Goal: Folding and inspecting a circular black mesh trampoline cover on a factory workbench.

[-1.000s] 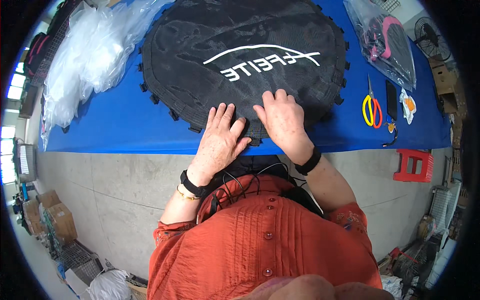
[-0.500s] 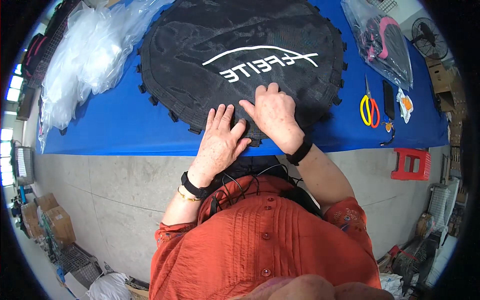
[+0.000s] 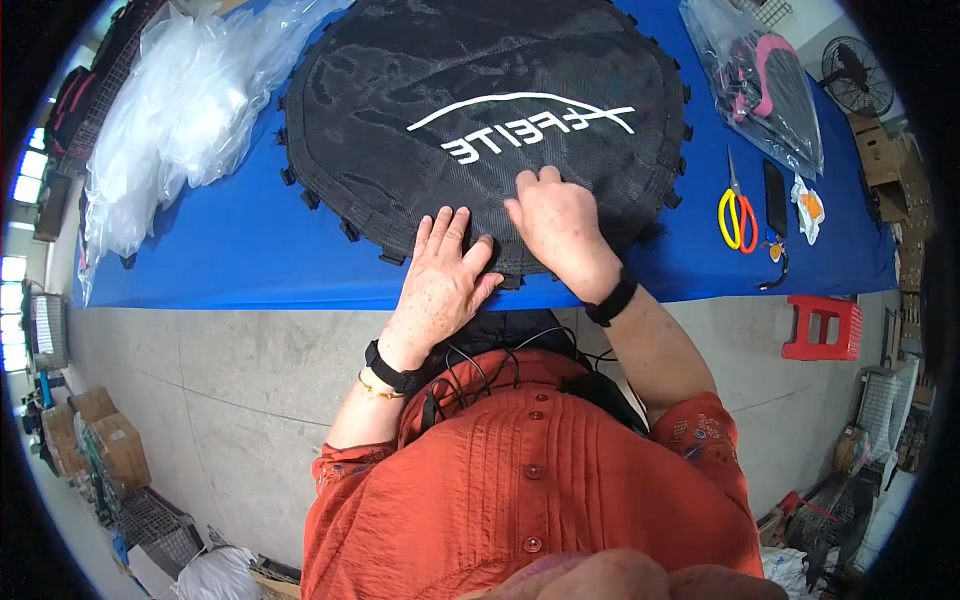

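Observation:
A round black mesh mat (image 3: 370,110) with white lettering and a white curved line lies on the table's blue cover. Small dark tabs stick out all round its stitched rim. Flat on the near rim rests my left hand (image 3: 438,285), fingers spread and thumb out to the side. Just to its right, my right hand (image 3: 562,230) is on the mat below the lettering, fingers curled under and thumb drawn in. Whatever its fingertips may hold is hidden beneath them.
Clear plastic bags (image 3: 180,110) are heaped at left on the blue-covered table (image 3: 220,270). At right are a bagged black-and-pink item (image 3: 765,90), yellow-and-red-handled scissors (image 3: 738,215), a black phone-like slab (image 3: 775,198) and a small wrapper (image 3: 808,210). A red stool (image 3: 823,328) stands beyond the near edge.
My right hand has shifted slightly to the right, away from my left hand, and its thumb has drawn in. My left hand stays in place on the rim.

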Motion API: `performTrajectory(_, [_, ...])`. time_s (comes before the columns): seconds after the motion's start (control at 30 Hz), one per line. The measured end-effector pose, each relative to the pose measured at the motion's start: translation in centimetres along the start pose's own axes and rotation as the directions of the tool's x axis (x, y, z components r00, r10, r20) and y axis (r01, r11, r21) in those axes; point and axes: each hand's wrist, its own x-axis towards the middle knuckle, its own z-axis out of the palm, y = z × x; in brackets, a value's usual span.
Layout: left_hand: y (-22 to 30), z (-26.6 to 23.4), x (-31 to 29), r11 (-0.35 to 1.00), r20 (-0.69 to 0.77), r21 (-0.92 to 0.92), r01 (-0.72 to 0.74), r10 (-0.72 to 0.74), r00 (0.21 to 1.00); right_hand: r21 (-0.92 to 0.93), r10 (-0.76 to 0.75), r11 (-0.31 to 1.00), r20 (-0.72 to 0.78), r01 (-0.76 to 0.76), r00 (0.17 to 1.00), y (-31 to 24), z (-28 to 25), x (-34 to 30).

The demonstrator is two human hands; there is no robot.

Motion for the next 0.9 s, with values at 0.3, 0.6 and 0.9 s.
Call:
performTrajectory(0.3, [0.0,0.1,0.1,1.000,0.000,0.008,0.002,-0.002,1.000,0.193,-0.044,0.980,-0.005,0.044,0.999,1.7,-1.3,-3.3])
performTrajectory(0.6, [0.4,-0.1,0.1,1.000,0.020,0.027,0.015,-0.016,1.000,0.213,-0.059,0.976,0.019,0.054,0.998,2.1,-1.4,-4.1])
performTrajectory(0.9, [0.3,0.1,0.2,1.000,-0.002,0.013,0.007,-0.007,1.000,0.350,-0.094,0.933,0.023,0.080,0.995,2.9,-1.5,-4.7])
